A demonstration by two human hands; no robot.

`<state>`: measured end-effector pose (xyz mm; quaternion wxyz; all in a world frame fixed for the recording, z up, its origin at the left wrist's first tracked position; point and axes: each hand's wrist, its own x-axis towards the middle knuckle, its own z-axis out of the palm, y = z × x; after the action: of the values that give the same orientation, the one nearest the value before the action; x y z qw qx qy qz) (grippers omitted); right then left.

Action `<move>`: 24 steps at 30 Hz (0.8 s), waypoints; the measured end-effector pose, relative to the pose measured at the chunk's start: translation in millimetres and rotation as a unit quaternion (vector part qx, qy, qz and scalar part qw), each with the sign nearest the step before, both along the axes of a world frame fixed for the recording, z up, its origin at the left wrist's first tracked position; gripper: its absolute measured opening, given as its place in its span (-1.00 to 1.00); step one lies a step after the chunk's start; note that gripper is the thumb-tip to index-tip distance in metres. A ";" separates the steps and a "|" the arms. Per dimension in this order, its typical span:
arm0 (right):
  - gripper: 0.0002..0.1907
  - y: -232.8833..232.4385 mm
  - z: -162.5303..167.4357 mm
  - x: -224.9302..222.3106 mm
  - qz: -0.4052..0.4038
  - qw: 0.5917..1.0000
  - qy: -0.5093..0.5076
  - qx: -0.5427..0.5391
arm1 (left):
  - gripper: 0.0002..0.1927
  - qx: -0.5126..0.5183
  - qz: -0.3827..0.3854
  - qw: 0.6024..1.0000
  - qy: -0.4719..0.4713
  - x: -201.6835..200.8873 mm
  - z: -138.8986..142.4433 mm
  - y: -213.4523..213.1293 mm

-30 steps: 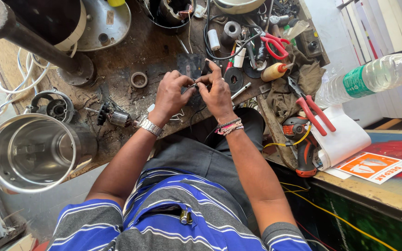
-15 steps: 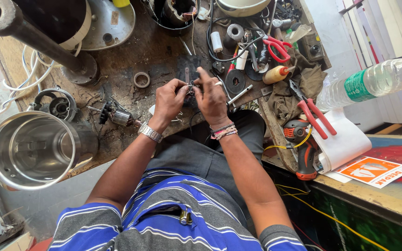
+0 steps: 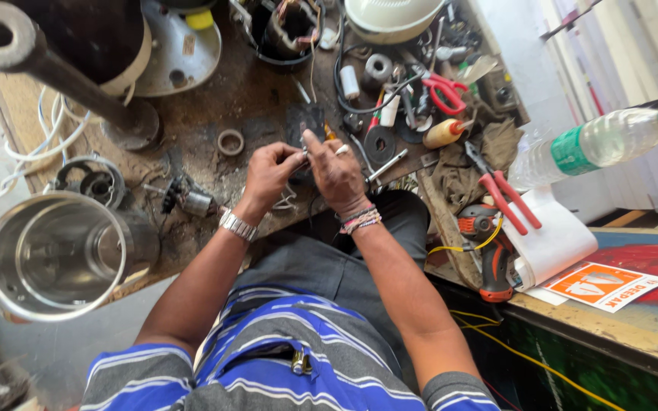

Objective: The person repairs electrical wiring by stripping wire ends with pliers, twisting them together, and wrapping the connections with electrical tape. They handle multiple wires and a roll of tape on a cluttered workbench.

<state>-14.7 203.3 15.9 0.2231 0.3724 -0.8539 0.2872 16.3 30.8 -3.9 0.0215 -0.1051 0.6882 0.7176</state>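
Observation:
My left hand (image 3: 270, 173), with a metal watch at the wrist, and my right hand (image 3: 334, 170), with bead bracelets, meet over the front of a dirty workbench (image 3: 215, 106). Both pinch a small dark part (image 3: 304, 156) with thin wires between the fingertips. The part is mostly hidden by my fingers, so its shape is unclear. A small motor rotor (image 3: 186, 199) lies on the bench just left of my left hand. A metal ring (image 3: 230, 141) lies beyond it.
A steel jar (image 3: 55, 255) stands at the left. A metal post (image 3: 55, 72) rises at the back left. Red scissors (image 3: 445, 91), red pliers (image 3: 503, 190), a cordless drill (image 3: 489, 251) and a plastic water bottle (image 3: 595, 144) crowd the right.
Both hands have stayed together on the small part, shifting slightly. The view has drifted a little.

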 end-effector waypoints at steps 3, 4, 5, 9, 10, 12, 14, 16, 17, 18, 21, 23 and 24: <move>-0.38 -2.3 2.3 -1.8 0.009 1.000 0.025 -0.002 | -0.82 0.001 -0.013 1.000 0.007 -0.5 4.7 -2.6; -0.38 -3.8 3.4 -2.2 0.007 1.000 0.023 -0.004 | -0.81 -0.015 -0.015 1.000 -0.001 0.0 6.8 -2.5; -0.39 -4.8 4.7 -2.0 0.006 1.000 0.020 -0.007 | -0.82 -0.029 -0.009 0.999 -0.014 0.5 8.8 -1.2; -0.36 -6.3 10.5 4.5 -0.030 0.998 -0.017 -0.046 | -0.84 -0.017 0.021 0.997 -0.066 0.8 12.7 2.1; -0.34 -4.9 11.8 8.3 -0.035 0.998 -0.017 -0.054 | -0.84 0.003 0.031 0.996 -0.080 0.3 12.1 2.5; -0.33 -2.4 13.2 15.4 -0.031 0.998 -0.027 -0.056 | -0.85 0.039 0.028 0.997 -0.058 -2.0 9.5 1.2; -0.35 0.0 12.7 21.6 -0.015 0.998 -0.045 -0.044 | -0.86 0.069 0.030 0.996 -0.050 -3.1 6.2 0.1; -0.35 4.0 11.4 27.2 -0.001 0.998 -0.048 -0.042 | -0.86 0.092 0.033 0.994 -0.053 -3.4 4.3 -0.4; -0.35 6.2 10.5 29.4 0.006 0.998 -0.049 -0.041 | -0.86 0.083 0.032 0.994 -0.059 -3.5 3.9 -0.1; -0.35 8.8 9.8 31.6 0.007 0.999 -0.037 -0.033 | -0.86 0.074 0.031 0.995 -0.065 -3.4 3.8 0.9; -0.37 14.5 8.6 36.0 0.010 1.000 -0.011 -0.004 | -0.87 0.109 0.035 0.990 -0.077 -4.2 3.8 3.7; -0.39 16.9 9.4 39.2 0.005 1.000 -0.010 0.020 | -0.89 0.135 0.039 0.987 -0.082 -4.6 1.4 4.6; -0.41 18.3 10.6 39.1 0.006 0.999 -0.031 -0.001 | -0.89 0.139 0.043 0.986 -0.083 -5.5 -0.8 4.3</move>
<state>24.4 221.6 26.5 0.1950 0.3679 -0.8580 0.3009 10.8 35.1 -4.6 0.0625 -0.1900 0.5725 0.7952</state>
